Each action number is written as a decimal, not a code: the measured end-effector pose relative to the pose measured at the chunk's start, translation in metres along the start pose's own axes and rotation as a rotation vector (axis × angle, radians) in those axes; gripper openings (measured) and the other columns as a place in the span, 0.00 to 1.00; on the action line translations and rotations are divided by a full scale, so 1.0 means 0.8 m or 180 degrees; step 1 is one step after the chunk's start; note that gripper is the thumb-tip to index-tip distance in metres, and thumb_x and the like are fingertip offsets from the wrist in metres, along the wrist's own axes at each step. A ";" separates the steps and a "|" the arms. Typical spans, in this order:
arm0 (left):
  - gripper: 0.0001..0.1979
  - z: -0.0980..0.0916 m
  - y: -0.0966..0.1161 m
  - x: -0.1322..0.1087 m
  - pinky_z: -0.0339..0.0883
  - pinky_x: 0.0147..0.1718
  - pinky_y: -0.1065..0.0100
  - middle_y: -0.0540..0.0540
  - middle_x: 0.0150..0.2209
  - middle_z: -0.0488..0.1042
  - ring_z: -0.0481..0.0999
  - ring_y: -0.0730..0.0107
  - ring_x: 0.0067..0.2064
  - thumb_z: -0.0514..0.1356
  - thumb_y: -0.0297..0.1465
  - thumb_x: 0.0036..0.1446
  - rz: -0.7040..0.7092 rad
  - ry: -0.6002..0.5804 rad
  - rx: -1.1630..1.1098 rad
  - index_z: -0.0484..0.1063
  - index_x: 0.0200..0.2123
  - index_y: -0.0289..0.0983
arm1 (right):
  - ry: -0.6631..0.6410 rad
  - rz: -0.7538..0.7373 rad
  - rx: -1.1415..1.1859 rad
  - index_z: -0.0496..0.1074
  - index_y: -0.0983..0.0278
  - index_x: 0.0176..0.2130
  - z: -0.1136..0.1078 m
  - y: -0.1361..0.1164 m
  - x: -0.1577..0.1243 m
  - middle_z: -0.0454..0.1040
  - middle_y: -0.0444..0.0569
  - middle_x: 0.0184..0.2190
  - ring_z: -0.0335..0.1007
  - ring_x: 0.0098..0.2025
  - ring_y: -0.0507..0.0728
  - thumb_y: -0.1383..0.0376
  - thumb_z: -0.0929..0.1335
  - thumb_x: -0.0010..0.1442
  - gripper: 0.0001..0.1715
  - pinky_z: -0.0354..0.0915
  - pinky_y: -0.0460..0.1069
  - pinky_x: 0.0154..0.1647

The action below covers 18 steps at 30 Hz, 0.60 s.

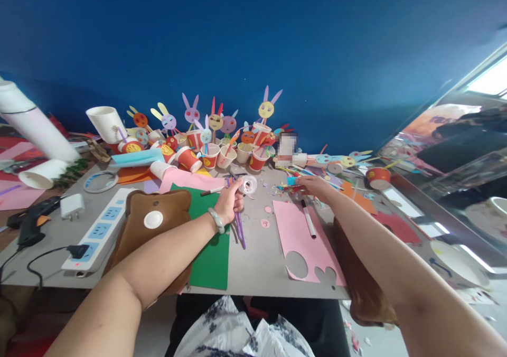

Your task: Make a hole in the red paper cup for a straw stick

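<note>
My left hand (229,201) is closed around a small roll of clear tape (249,186), which shows beyond the thumb and index finger. Purple paper strips (240,230) run out from under that hand; I cannot tell whether it grips them too. To the right, my right hand (316,188) reaches palm down, fingers stretched over small coloured paper scraps. A blue paper piece (291,181) lies at its fingertips. Below it is a pink sheet (293,227) with round cut-outs, and a marker pen (308,219) on top. Small pink discs (265,223) lie between the hands.
Paper cups (209,156) with paper rabbit heads (192,111) line the blue wall. On the left are a brown pouch (148,235), a green sheet (208,262), a power strip (101,230) and a glue gun (34,225). A red cup (378,178) stands at right.
</note>
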State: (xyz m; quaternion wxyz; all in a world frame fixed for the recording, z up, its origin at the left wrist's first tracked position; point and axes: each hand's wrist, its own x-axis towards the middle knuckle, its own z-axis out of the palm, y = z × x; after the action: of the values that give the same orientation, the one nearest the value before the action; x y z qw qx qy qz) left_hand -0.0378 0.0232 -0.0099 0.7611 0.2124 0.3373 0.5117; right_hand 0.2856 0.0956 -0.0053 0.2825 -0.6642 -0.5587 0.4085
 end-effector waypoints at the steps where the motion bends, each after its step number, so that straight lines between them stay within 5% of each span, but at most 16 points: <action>1: 0.26 0.000 0.000 0.000 0.35 0.12 0.78 0.63 0.13 0.45 0.42 0.86 0.13 0.68 0.44 0.47 0.0001 0.0013 0.0001 0.52 0.21 0.40 | 0.0064 -0.0023 -0.0077 0.76 0.63 0.30 -0.001 -0.001 0.000 0.78 0.51 0.29 0.75 0.31 0.56 0.54 0.74 0.49 0.15 0.71 0.49 0.31; 6: 0.26 0.001 0.000 -0.001 0.35 0.12 0.78 0.63 0.12 0.45 0.43 0.86 0.12 0.68 0.45 0.47 -0.0014 -0.0016 0.0003 0.52 0.21 0.39 | 0.0411 -0.0202 -0.0509 0.75 0.63 0.27 -0.007 -0.006 0.001 0.67 0.42 0.16 0.63 0.22 0.51 0.53 0.75 0.45 0.17 0.59 0.46 0.21; 12: 0.26 0.001 -0.001 -0.002 0.35 0.12 0.78 0.63 0.13 0.45 0.43 0.86 0.12 0.68 0.44 0.48 -0.0030 0.0012 -0.0005 0.52 0.21 0.39 | 0.0562 -0.0401 -0.0881 0.72 0.63 0.26 -0.009 -0.016 0.007 0.65 0.42 0.17 0.57 0.21 0.50 0.51 0.74 0.45 0.19 0.54 0.47 0.21; 18: 0.27 0.001 -0.002 -0.001 0.35 0.12 0.78 0.63 0.13 0.44 0.42 0.86 0.12 0.67 0.44 0.48 -0.0032 0.0026 -0.0035 0.51 0.21 0.40 | 0.0317 -0.0337 -0.1433 0.75 0.64 0.25 -0.002 -0.029 0.027 0.73 0.47 0.22 0.65 0.25 0.54 0.54 0.73 0.49 0.15 0.61 0.49 0.27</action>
State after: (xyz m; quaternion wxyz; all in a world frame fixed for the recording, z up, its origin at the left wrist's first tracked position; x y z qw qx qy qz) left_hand -0.0368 0.0219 -0.0102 0.7634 0.2044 0.3388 0.5106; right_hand 0.2761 0.1216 0.0099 0.1755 -0.6996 -0.6551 0.2250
